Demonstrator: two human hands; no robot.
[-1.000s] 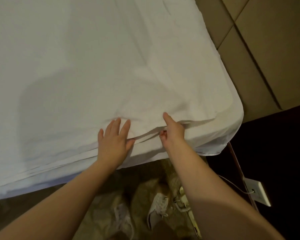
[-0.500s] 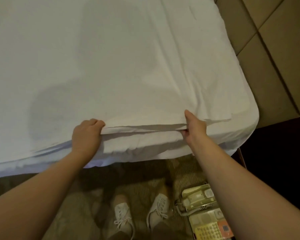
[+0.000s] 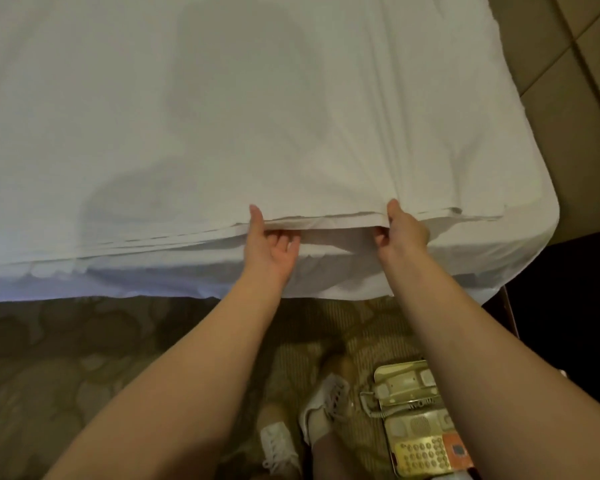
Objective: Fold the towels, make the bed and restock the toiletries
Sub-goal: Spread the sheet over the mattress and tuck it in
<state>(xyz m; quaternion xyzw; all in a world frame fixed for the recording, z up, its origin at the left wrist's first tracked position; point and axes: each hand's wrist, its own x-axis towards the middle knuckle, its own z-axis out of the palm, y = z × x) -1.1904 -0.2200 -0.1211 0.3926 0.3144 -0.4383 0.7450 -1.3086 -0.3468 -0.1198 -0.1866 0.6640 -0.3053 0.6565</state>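
The white sheet (image 3: 222, 116) lies flat on the bed and fills the picture from 9 to 2 o'clock. Near the middle, the left hand (image 3: 269, 244) pinches its near edge, thumb on top, fingers curled under. Toward 3 o'clock, the right hand (image 3: 404, 230) grips the same edge the same way. A phone (image 3: 420, 420) sits on the floor at 5 o'clock.

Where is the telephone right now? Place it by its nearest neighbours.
In the head view, the telephone lies at lower right on the patterned carpet, just right of the person's right shoe, partly hidden by the right forearm.
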